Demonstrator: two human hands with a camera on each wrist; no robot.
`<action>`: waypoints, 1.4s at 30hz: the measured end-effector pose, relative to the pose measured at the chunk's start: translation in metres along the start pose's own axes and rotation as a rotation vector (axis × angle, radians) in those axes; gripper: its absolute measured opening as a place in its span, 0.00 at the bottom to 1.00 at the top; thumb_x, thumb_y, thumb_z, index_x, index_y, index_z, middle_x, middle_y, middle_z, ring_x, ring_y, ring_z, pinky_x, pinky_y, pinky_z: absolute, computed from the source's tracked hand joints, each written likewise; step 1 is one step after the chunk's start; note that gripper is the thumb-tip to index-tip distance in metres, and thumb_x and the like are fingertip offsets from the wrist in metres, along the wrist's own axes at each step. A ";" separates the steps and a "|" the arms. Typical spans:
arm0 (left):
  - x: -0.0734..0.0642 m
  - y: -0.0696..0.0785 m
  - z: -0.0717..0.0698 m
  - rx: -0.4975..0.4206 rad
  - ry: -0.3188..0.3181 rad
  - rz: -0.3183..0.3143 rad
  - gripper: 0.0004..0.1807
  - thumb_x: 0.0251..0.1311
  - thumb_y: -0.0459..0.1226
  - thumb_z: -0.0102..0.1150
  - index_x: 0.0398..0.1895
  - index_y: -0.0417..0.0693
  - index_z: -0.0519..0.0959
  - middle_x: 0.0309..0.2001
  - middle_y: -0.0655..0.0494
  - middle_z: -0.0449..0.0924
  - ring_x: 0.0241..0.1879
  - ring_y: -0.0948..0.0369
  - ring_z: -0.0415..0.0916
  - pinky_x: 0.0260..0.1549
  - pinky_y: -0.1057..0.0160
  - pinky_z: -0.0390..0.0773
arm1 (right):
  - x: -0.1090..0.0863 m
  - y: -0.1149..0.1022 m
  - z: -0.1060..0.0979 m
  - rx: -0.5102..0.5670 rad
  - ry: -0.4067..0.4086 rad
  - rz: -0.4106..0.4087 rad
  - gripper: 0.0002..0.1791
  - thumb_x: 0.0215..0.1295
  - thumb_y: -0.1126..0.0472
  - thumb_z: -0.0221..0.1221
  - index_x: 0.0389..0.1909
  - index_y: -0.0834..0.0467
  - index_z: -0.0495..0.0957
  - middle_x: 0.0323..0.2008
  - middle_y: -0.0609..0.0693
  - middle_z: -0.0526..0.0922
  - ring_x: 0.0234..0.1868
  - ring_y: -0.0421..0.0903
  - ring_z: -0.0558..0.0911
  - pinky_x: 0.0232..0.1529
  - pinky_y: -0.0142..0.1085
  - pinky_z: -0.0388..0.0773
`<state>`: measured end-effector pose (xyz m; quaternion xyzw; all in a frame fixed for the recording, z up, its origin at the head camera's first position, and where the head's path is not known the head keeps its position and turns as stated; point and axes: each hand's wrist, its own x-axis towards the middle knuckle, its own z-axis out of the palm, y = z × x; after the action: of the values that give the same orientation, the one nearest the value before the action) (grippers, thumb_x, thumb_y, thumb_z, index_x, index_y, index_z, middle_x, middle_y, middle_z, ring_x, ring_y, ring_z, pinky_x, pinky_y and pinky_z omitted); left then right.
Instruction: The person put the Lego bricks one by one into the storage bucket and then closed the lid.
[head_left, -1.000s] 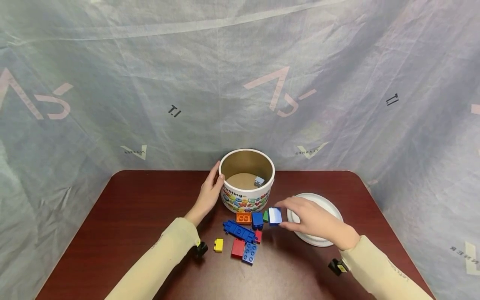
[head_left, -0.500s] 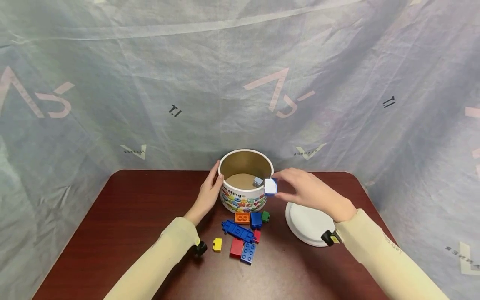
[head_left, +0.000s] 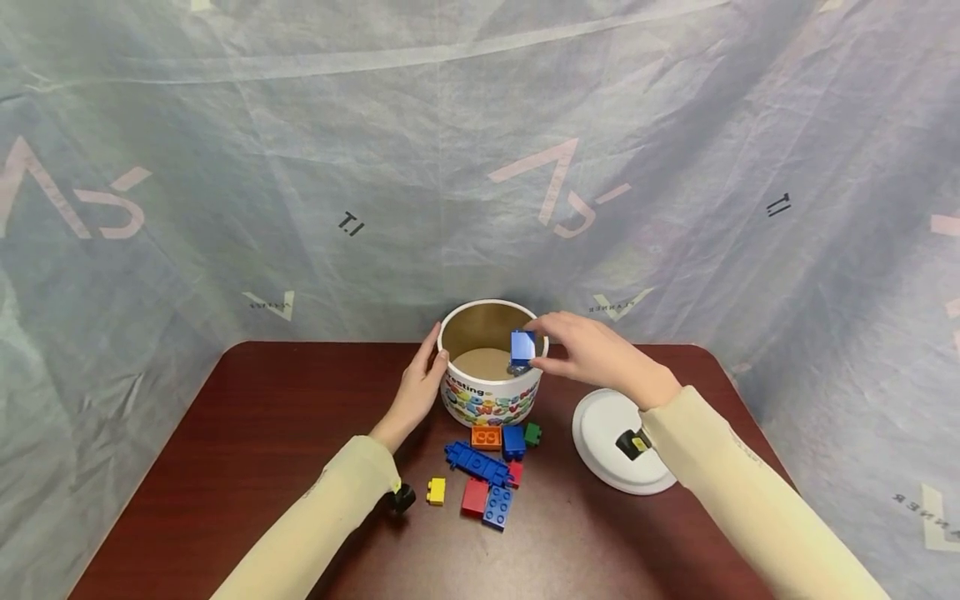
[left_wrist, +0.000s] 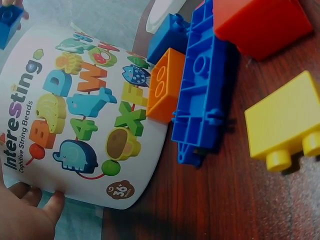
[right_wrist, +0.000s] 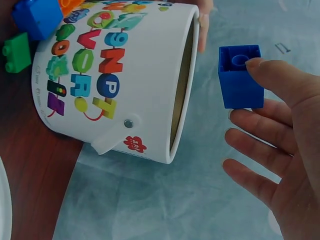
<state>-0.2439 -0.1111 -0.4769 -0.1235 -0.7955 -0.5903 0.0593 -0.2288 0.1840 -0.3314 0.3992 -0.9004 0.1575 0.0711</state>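
Observation:
My left hand (head_left: 417, 385) rests on the left outer wall of a white printed bucket (head_left: 491, 402), thumb toward the front and fingers laid along the side. Over the bucket's right rim, my right hand (head_left: 600, 354) pinches a blue building block (head_left: 522, 347) between thumb and fingers. Its hollow underside and tube show in the right wrist view, where the other fingers (right_wrist: 255, 145) stretch out beneath the block. Below the held block, a small pale block (head_left: 516, 369) inside the bucket is mostly hidden.
In front of the bucket lie an orange block (head_left: 486, 437), blue block (head_left: 513, 442), green block (head_left: 532, 434), long blue base piece (head_left: 477, 463), red block (head_left: 475, 497), blue studded block (head_left: 497, 507) and yellow block (head_left: 437, 492). A white lid (head_left: 600, 433) lies right, partly under my sleeve.
My right hand has lifted the blue block from the table beside the lid, up and leftward to above the bucket's right rim. My left hand has stayed on the bucket.

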 end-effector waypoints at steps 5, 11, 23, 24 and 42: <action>0.001 -0.001 0.000 0.004 0.003 0.006 0.33 0.83 0.44 0.46 0.85 0.54 0.53 0.82 0.49 0.54 0.80 0.47 0.52 0.74 0.38 0.57 | 0.012 0.007 0.003 0.009 0.001 0.029 0.24 0.68 0.54 0.69 0.61 0.60 0.79 0.47 0.52 0.84 0.44 0.48 0.81 0.44 0.45 0.81; 0.000 -0.002 0.001 0.009 0.002 0.005 0.32 0.83 0.44 0.46 0.85 0.54 0.53 0.82 0.48 0.53 0.80 0.46 0.52 0.74 0.37 0.58 | 0.025 0.014 0.009 0.032 -0.010 0.068 0.25 0.68 0.55 0.69 0.61 0.62 0.77 0.49 0.57 0.84 0.49 0.51 0.83 0.50 0.48 0.82; -0.001 -0.001 -0.001 0.010 0.012 0.013 0.32 0.82 0.43 0.47 0.85 0.54 0.54 0.82 0.48 0.55 0.79 0.46 0.55 0.73 0.39 0.61 | 0.043 0.028 0.029 0.060 -0.047 0.130 0.26 0.68 0.56 0.68 0.62 0.64 0.76 0.53 0.59 0.84 0.54 0.55 0.84 0.56 0.50 0.81; -0.001 -0.001 -0.001 0.010 0.012 0.013 0.32 0.82 0.42 0.47 0.85 0.54 0.54 0.82 0.47 0.55 0.79 0.46 0.55 0.73 0.38 0.61 | 0.044 0.028 0.032 0.064 -0.047 0.129 0.26 0.68 0.56 0.68 0.62 0.64 0.77 0.53 0.59 0.84 0.54 0.56 0.84 0.56 0.50 0.81; -0.003 0.001 -0.002 0.023 0.013 0.011 0.32 0.82 0.43 0.47 0.85 0.54 0.54 0.82 0.48 0.55 0.79 0.46 0.54 0.73 0.38 0.60 | 0.058 0.026 0.053 0.075 -0.078 0.157 0.26 0.69 0.56 0.69 0.63 0.63 0.77 0.55 0.58 0.84 0.56 0.53 0.82 0.60 0.49 0.79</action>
<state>-0.2409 -0.1128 -0.4766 -0.1235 -0.8010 -0.5817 0.0693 -0.2871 0.1415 -0.3725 0.3355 -0.9246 0.1805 0.0084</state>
